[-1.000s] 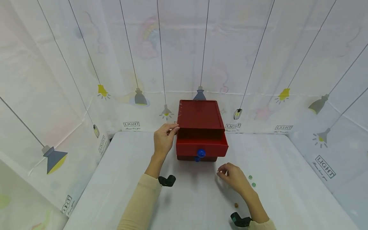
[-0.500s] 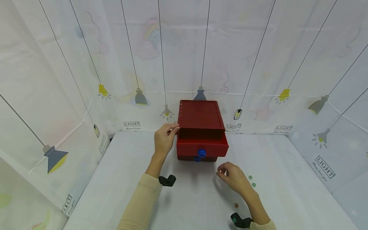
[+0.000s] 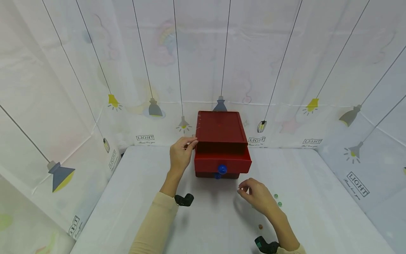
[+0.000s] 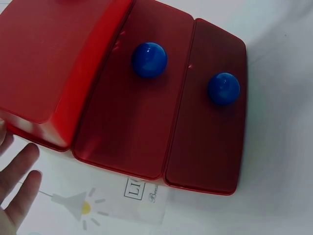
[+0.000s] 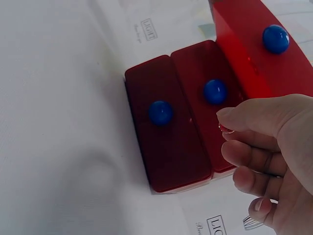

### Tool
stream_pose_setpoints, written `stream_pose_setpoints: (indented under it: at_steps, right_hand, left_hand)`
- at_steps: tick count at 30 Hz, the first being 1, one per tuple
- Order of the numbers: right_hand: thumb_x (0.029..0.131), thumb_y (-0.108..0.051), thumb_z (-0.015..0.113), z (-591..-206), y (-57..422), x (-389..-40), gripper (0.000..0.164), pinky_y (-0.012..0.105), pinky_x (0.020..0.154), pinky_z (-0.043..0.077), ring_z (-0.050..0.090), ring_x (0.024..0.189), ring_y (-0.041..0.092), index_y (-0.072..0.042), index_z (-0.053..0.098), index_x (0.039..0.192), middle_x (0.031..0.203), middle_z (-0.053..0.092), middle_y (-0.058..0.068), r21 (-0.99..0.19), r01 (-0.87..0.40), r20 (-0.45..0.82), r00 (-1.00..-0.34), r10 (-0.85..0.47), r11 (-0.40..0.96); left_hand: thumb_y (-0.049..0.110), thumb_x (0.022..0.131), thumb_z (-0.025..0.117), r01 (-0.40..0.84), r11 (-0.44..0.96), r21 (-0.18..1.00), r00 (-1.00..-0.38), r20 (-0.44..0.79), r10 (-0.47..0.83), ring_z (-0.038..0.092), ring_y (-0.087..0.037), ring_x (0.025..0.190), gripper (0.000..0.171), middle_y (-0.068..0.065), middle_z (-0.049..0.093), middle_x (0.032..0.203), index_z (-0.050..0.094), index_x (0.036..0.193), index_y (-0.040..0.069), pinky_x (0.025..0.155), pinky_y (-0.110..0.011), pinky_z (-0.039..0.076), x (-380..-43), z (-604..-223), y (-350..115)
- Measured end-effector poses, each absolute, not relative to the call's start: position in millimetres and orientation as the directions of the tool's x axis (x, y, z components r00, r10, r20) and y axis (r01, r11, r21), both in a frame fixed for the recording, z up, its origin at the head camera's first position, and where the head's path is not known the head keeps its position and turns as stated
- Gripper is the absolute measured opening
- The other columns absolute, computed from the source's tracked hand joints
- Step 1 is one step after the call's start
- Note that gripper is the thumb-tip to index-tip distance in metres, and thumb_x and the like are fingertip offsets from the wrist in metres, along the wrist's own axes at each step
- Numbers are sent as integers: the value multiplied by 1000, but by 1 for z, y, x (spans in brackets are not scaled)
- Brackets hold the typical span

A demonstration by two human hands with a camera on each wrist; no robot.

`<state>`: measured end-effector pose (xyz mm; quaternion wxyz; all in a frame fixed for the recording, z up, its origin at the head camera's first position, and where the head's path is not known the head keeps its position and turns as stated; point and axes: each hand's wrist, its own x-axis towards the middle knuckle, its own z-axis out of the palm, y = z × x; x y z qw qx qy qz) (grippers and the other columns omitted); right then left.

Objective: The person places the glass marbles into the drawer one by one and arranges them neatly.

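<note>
A red drawer cabinet [image 3: 222, 125] with round blue knobs stands at the back of the table. Its top drawer [image 3: 209, 166] is pulled out; the middle and bottom drawers [image 4: 208, 142] are closed. At the cabinet's left front edge is my left hand [image 3: 180, 153], its fingertips against the side; in the left wrist view its fingers [image 4: 22, 164] are fairly straight and only partly seen. My right hand [image 3: 258, 195], in front of the cabinet to the right, pinches a small shiny, clear-looking bead [image 5: 226, 129] between thumb and forefinger. The drawer's floor is mostly in shadow.
On the table right of my right hand lie two small green glass beads [image 3: 280, 204]. A small brown bead [image 3: 260, 227] sits nearer the front, left of the right forearm. A white printed curtain [image 3: 272, 70] hangs close behind the cabinet.
My right hand has shifted very slightly to the left with the bead still pinched. The left hand and the drawer have stayed in place.
</note>
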<state>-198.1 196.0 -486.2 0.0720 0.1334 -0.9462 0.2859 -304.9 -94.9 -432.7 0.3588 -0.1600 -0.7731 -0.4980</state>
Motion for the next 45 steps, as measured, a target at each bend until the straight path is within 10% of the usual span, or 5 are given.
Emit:
stream_pose_setpoints:
  at_steps: [45]
  right_hand:
    - [87,-18,78,-441,191,-177,14,19,66,51,56,79,12,-17,70,99,86,63,-8,-470,-420,380,-890,-251,776]
  left_hand:
    - [15,91,75,611,445,654,-689,717,-108,73,-16,73,14,-7,77,95,79,100,7,66,-20,59,-303,-431,-94]
